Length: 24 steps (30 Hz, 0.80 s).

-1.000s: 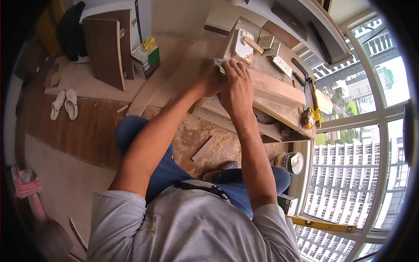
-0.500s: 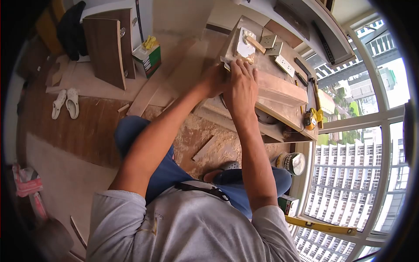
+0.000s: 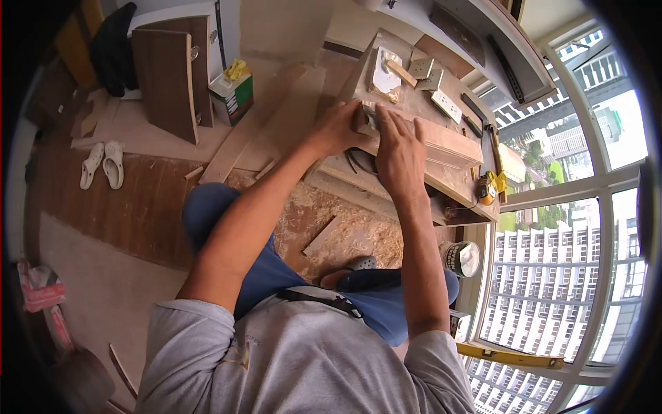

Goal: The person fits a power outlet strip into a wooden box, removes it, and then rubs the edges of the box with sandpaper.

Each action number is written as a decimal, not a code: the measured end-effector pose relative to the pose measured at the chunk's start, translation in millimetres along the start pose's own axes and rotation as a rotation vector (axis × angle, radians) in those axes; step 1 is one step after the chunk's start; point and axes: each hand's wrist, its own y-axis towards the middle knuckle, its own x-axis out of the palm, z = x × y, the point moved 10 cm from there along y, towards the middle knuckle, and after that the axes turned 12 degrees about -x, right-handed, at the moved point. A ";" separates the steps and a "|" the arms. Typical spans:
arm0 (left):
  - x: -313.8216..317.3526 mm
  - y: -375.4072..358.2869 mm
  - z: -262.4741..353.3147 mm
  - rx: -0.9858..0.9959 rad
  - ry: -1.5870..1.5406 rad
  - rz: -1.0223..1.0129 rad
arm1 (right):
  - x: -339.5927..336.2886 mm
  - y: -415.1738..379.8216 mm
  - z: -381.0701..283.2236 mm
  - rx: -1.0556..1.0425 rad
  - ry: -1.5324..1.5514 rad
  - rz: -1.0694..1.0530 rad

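A long light-brown moulded wooden piece lies along the front of the workbench, grooves showing on its near side. My left hand is closed round its left end, with the thumb low and the fingertips in shadow. Over the top edge close by, my right hand grips the same piece, its fingers together and its thumb hidden. A small greyish patch shows between the hands; I cannot tell whether it is a separate thing or part of the wood.
On the bench are a white board with a wooden stick, socket plates and a yellow tape measure. Wood shavings cover the floor. A bucket stands near the window; a yellow spirit level lies below it.
My hands have parted a little: the right has shifted right and downward along the wood, while the left stays by its end. More of the white board now shows.
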 end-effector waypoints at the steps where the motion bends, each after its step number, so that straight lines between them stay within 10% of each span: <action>1: -2.4 -0.5 0.7 -0.001 0.002 0.005 | 2.3 -4.5 -8.1 -0.050 -0.055 0.007; 24: -16.7 -11.4 33.4 -0.058 0.051 0.016 | 7.5 -2.3 -17.7 0.079 -0.123 0.055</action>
